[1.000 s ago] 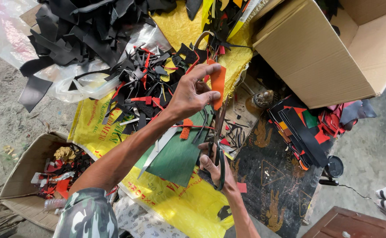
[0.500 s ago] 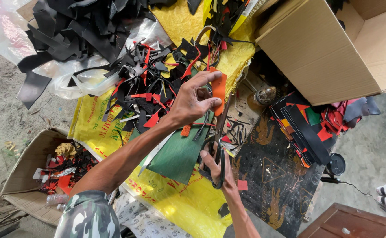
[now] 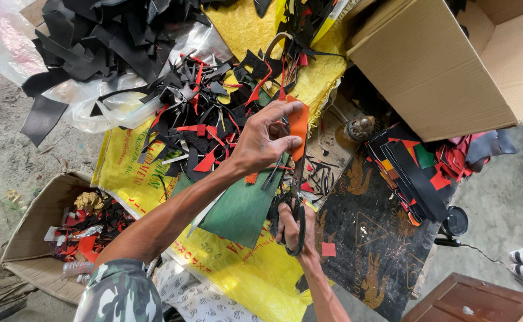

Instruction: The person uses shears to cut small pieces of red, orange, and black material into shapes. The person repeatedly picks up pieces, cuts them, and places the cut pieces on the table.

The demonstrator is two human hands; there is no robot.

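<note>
The left hand point(image 3: 265, 140) pinches a small orange leather piece point(image 3: 299, 126) between thumb and fingers, holding it upright by its left edge. The right hand point(image 3: 294, 229) is closed through the loops of black scissors point(image 3: 298, 206), whose blades point up toward the bottom edge of the orange piece. Whether the blades already touch it, I cannot tell.

The orange piece looks thin and light, a bit stiff but able to bend, probably like leather or a similar sheet. It should not slip much in bare fingers. I judge that the best hold is near the edge, close to the cut line but away from the blades, so that the sheet does not flop.

Just under the left wrist lies a bigger green sheet point(image 3: 240, 209), flat and partly hidden by the arm. Beyond the left hand, a heap of black and red offcuts point(image 3: 196, 119) is spread over a yellow woven sack point(image 3: 237, 271) that covers the ground. To the right of the hands there is a stack of coloured strips point(image 3: 413, 170) on a dark printed mat point(image 3: 369, 238), and further away a large open cardboard box point(image 3: 440, 65). On the left side of the person, a smaller cardboard box point(image 3: 40, 232) holds red and black scraps. The floor point(image 3: 11, 161) around is bare concrete, dusty, with little free space.
</note>
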